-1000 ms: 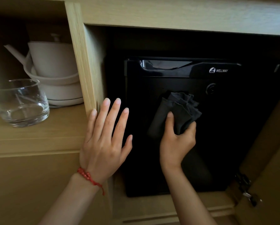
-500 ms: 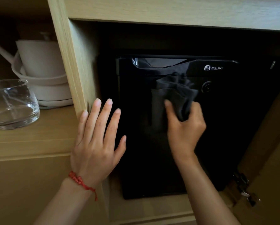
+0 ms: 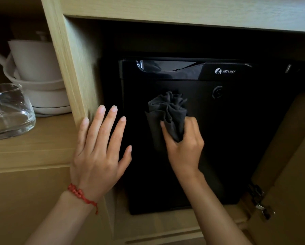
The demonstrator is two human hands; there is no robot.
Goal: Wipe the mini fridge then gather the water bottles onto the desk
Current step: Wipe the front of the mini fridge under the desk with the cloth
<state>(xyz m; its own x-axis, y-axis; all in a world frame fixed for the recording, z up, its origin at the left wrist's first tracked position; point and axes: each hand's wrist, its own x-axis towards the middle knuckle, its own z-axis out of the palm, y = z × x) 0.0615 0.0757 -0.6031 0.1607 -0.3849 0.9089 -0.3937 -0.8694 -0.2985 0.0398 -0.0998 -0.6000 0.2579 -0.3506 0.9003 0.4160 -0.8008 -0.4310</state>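
The black fridge [image 3: 236, 138] sits closed inside a wooden cabinet [image 3: 72, 82], door facing out, WELLWAY logo [image 3: 225, 71] at upper right and a round lock [image 3: 217, 91] just below it. A dark cloth [image 3: 166, 110] is bunched against the door's centre, gripped by the right hand [image 3: 183, 147], fingers and thumb curled round its lower folds. The left hand [image 3: 98, 149] lies flat with fingers straight and spread, over the cabinet's upright edge, holding nothing; a red bracelet [image 3: 81, 194] circles its wrist. On the shelf to the left stand a glass [image 3: 8, 112] and, behind it, a white kettle [image 3: 35, 64].
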